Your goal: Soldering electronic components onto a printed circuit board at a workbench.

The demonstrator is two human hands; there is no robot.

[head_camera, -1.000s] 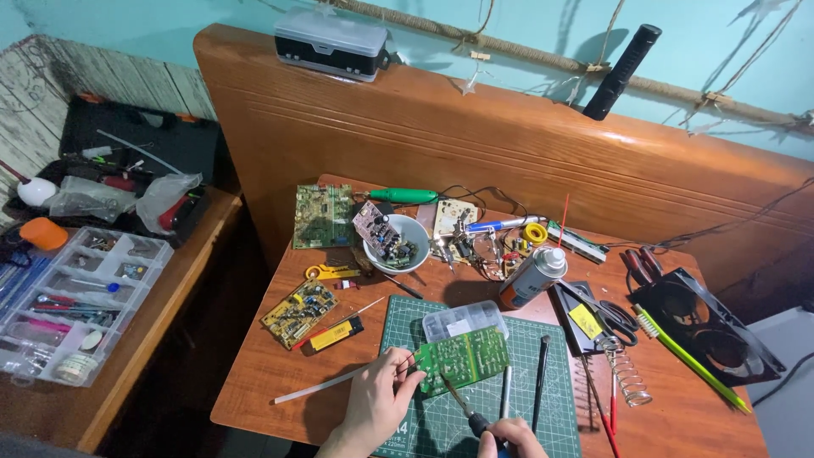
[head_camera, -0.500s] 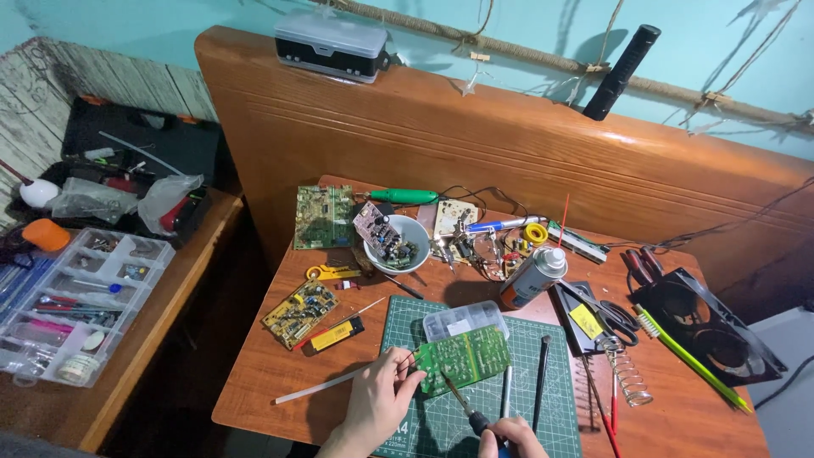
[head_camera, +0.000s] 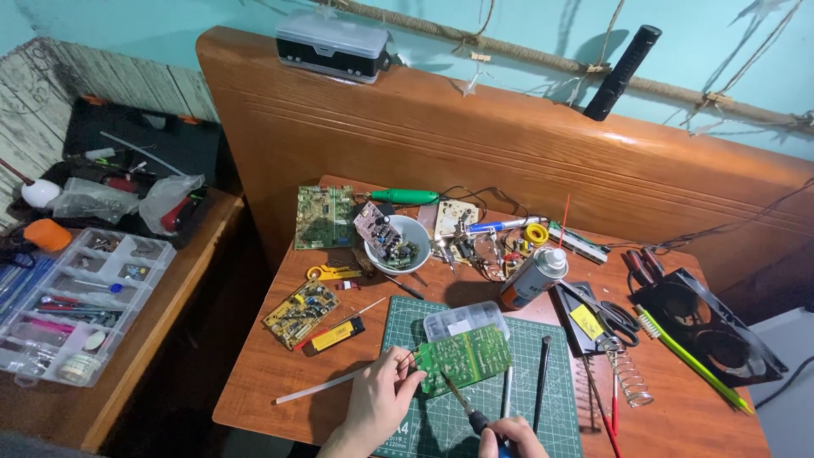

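Observation:
My left hand (head_camera: 379, 403) grips the left edge of a green circuit board (head_camera: 465, 358) that lies on a green cutting mat (head_camera: 509, 407). At the bottom edge of the view, my right hand (head_camera: 507, 438) holds a thin-tipped tool (head_camera: 458, 400) with a dark handle. Its metal tip touches the lower part of the board. A small clear plastic box (head_camera: 465, 321) lies just behind the board.
The wooden table (head_camera: 263, 373) carries more circuit boards (head_camera: 324, 217), a white bowl of parts (head_camera: 397, 243), a spray can (head_camera: 532, 276), scissors (head_camera: 612, 315), a spring (head_camera: 632, 379), a black fan (head_camera: 708, 326). A clear parts organiser (head_camera: 72, 314) and open black toolbox (head_camera: 127, 165) sit left.

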